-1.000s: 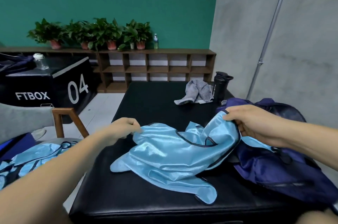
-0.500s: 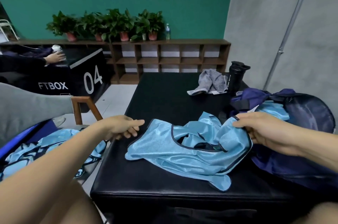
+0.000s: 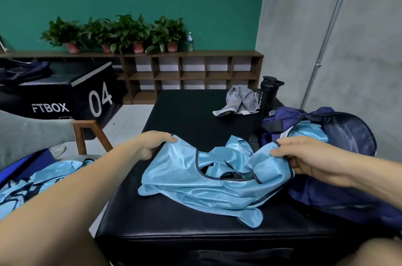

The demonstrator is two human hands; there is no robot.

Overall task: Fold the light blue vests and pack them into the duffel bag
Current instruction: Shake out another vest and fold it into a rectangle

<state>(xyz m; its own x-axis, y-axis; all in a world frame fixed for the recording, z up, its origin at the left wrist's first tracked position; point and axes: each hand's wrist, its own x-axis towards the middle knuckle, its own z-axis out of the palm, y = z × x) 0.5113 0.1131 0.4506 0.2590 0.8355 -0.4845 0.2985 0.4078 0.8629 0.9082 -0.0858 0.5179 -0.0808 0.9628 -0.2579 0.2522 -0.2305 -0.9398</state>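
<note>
— What takes up the most room?

— The black padded bench (image 3: 191, 118), straight ahead. Left of it, across the floor, stands a black box (image 3: 54, 102) marked FTBOX 04.

— And the bag?

— The navy duffel bag (image 3: 339, 191) sits on the bench's right end with its mouth open. Some light blue cloth (image 3: 304, 133) shows inside (only its top is visible).

— The vest being worked on?

— The light blue vest (image 3: 206, 185) lies crumpled on the bench, its right edge against the bag. A heap of vests (image 3: 39, 176) lies low on the left, off the bench.

— The hands?

— The left hand (image 3: 152, 144) pinches the vest's left corner. The right hand (image 3: 309, 157) grasps its right edge, with the thumb on top and the fingers curled beneath.

— Anything in the way?

— At the far end a grey towel (image 3: 240, 100) lies just beside a black bottle (image 3: 268, 94). Both are apart from the vest, and the bottle stands right behind the bag.
</note>
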